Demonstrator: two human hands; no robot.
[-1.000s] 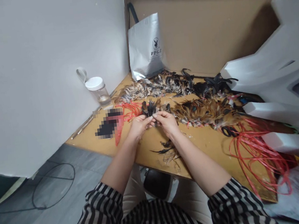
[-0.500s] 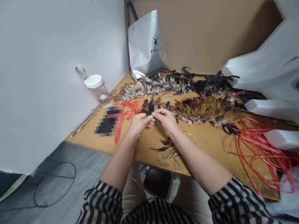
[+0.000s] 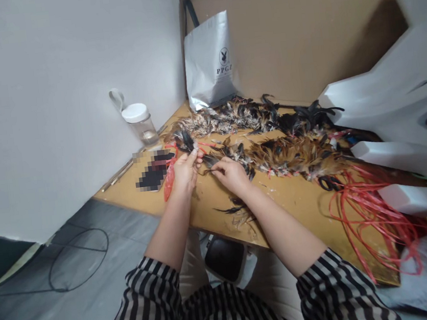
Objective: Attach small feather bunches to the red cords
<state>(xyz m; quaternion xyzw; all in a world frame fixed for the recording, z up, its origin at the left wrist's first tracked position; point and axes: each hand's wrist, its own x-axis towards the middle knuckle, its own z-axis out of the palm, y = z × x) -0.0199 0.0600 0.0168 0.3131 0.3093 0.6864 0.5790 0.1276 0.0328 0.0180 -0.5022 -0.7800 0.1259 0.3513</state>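
Note:
My left hand is closed on a small bunch of dark feathers, whose tips fan out up and to the left. To its right, my right hand pinches a thin dark feather between thumb and fingers. A row of brown feather bundles tied with red string lies just beyond and right of my right hand. Behind it stretches a second row of mottled feathers. Loose dark feathers lie on the table under my right forearm.
On the wooden table are red strings and black scissors at the right. A lidded jar, a pixelated dark object and a silver bag stand or lie left and behind. White foam pieces border the right.
My hands have moved apart from their shared pinch. The left has shifted left with the feather bunch, now more in sight; the right holds a thin feather a little lower.

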